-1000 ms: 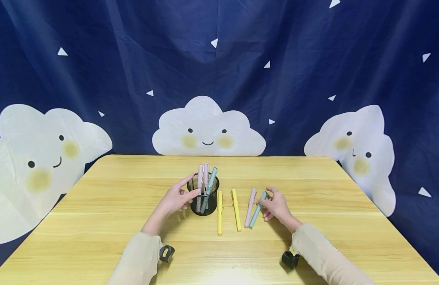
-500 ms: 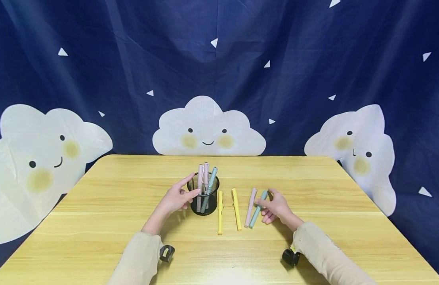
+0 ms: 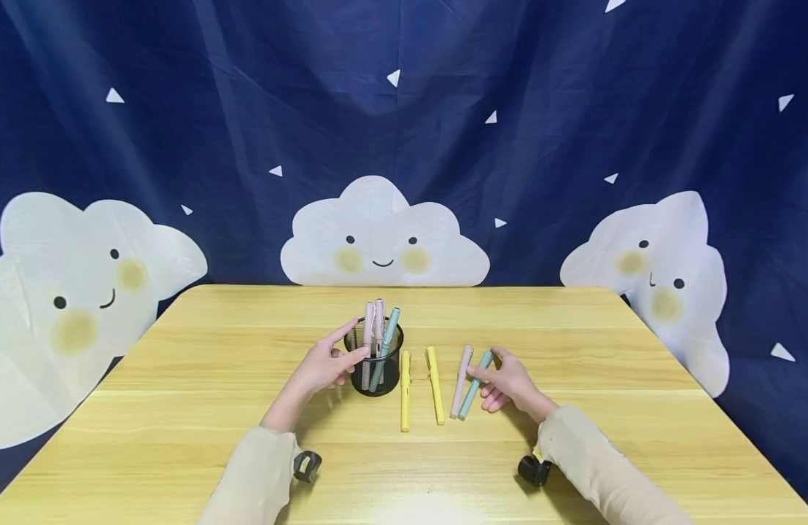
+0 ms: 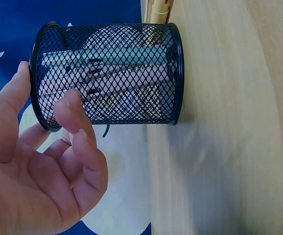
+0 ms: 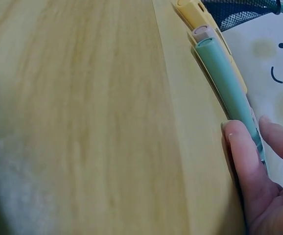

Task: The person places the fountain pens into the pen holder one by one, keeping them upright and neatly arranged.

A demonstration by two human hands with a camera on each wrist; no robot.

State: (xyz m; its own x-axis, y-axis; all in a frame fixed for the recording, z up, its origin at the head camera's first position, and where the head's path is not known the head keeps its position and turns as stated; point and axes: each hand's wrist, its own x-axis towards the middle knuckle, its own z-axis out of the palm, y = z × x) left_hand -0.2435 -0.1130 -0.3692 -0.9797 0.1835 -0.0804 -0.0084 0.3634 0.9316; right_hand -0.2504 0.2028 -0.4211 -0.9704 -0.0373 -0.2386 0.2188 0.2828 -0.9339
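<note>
My left hand (image 3: 325,362) holds the rim of a black mesh pen cup (image 3: 378,379) from its left side, thumb and fingers at the near and far edges. Two lilac pens (image 3: 368,324) and a teal pen (image 3: 392,326) stand in the cup, seen through the mesh in the left wrist view. On the table, my right hand (image 3: 509,380) has thumb and fingers about the upper part of another teal pen (image 5: 224,73), which lies slanted. Beside it, almost parallel, lies a lilac pen (image 3: 461,383); the right wrist view shows only its end past the teal one.
Two yellow pens (image 3: 405,394) lie between the cup and the lilac pen, spaced apart. Wooden tabletop (image 3: 391,474) extends around everything. Behind it hangs a dark blue cloth (image 3: 542,87) printed with white clouds. Each wrist carries a small black camera (image 3: 307,467).
My right hand's fingers have shifted slightly along the teal pen, its lower fingers spreading a little. The pens and the cup stay in place, and my left hand keeps its hold.
</note>
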